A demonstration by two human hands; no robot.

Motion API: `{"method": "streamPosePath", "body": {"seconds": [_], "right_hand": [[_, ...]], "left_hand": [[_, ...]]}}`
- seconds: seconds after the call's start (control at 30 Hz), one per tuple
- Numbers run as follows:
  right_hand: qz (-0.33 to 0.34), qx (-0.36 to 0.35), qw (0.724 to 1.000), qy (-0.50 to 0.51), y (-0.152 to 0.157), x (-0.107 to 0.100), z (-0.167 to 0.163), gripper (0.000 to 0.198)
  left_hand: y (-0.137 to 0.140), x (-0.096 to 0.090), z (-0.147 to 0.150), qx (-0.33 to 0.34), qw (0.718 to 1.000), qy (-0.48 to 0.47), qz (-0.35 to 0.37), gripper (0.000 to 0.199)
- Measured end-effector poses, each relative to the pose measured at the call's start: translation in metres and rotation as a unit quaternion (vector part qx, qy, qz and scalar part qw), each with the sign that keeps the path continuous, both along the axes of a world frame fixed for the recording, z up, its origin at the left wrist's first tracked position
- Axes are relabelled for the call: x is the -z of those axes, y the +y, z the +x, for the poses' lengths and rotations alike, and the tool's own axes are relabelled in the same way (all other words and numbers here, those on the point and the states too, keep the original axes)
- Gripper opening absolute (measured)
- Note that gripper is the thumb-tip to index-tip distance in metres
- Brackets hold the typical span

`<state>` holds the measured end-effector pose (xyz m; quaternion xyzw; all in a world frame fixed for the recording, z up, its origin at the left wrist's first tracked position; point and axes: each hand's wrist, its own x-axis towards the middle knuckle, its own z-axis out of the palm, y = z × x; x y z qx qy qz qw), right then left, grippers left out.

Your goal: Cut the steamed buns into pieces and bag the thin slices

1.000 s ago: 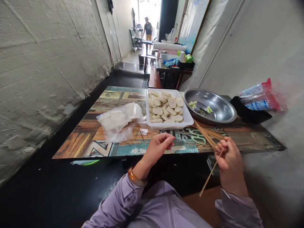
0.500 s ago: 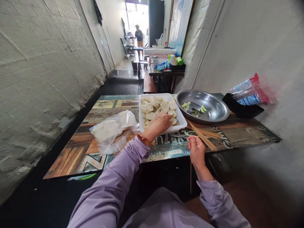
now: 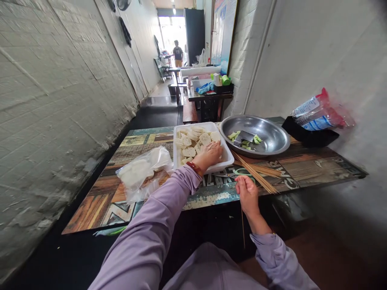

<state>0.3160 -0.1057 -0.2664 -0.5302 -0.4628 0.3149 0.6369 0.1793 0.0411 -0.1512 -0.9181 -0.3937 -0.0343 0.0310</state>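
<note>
My left hand point(image 3: 211, 154) reaches into a white plastic tray point(image 3: 179, 166) at its right side, touching the pale round slices point(image 3: 189, 152) piled there. Its fingers are bent downward and the tips are hidden, so whether a slice is between them does not show. In front of the table's near edge, my right hand point(image 3: 248, 197) is closed in a pinch on a thin bamboo skewer point(image 3: 243, 227), which hangs down below the fist. Scissors point(image 3: 229, 175) with light green handles lie just beyond that hand. Loose bamboo skewers point(image 3: 260, 177) lie to its right.
A steel basin point(image 3: 273, 139) holding green vegetable pieces and a flat metal blade stands right of the tray. A clear plastic bag point(image 3: 142, 171) with pale contents lies left. Packaged goods in a black holder point(image 3: 311, 135) stand far right. A person point(image 3: 178, 54) stands near the doorway.
My left hand has shifted right within the tray, over the slices at its right side. My right hand still pinches the skewer. The view has tilted slightly.
</note>
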Motion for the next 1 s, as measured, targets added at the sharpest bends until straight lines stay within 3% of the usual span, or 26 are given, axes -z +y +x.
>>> {"method": "streamPosePath", "body": {"seconds": [0.43, 0.57, 0.67, 0.73, 0.77, 0.83, 0.9, 0.93, 1.0], "right_hand": [[-0.005, 0.005, 1.000, -0.006, 0.000, 0.003, 0.000, 0.037], [-0.001, 0.001, 1.000, 0.001, 0.000, 0.002, 0.000, 0.038], [-0.005, 0.005, 1.000, 0.004, 0.000, 0.000, 0.000, 0.039], [-0.009, 0.005, 1.000, 0.003, 0.000, -0.002, 0.000, 0.040], [-0.011, 0.004, 1.000, 0.003, -0.001, -0.002, 0.000, 0.040], [-0.012, 0.001, 1.000, 0.006, -0.001, -0.002, 0.000, 0.039], [-0.014, -0.002, 1.000, 0.011, -0.001, -0.001, -0.001, 0.039], [-0.014, -0.004, 1.000, 0.014, -0.001, 0.000, -0.001, 0.039], [-0.013, -0.006, 1.000, 0.017, -0.002, 0.001, -0.001, 0.038]], "left_hand": [[0.002, -0.002, -0.003, 0.048, 0.998, 0.023, -0.022, 0.023], [0.000, 0.002, -0.012, 0.024, 0.991, -0.122, -0.051, 0.020], [-0.001, 0.003, -0.025, -0.036, 0.961, -0.258, -0.088, 0.024], [-0.002, 0.002, -0.038, -0.067, 0.919, -0.369, -0.123, 0.031], [-0.004, 0.001, -0.045, -0.076, 0.880, -0.443, -0.156, 0.034], [-0.009, 0.000, -0.059, -0.088, 0.748, -0.607, -0.252, 0.042], [-0.016, 0.000, -0.071, -0.097, 0.614, -0.708, -0.335, 0.050], [-0.020, 0.000, -0.075, -0.100, 0.566, -0.734, -0.363, 0.052], [-0.028, 0.001, -0.079, -0.101, 0.501, -0.763, -0.395, 0.050]]}}
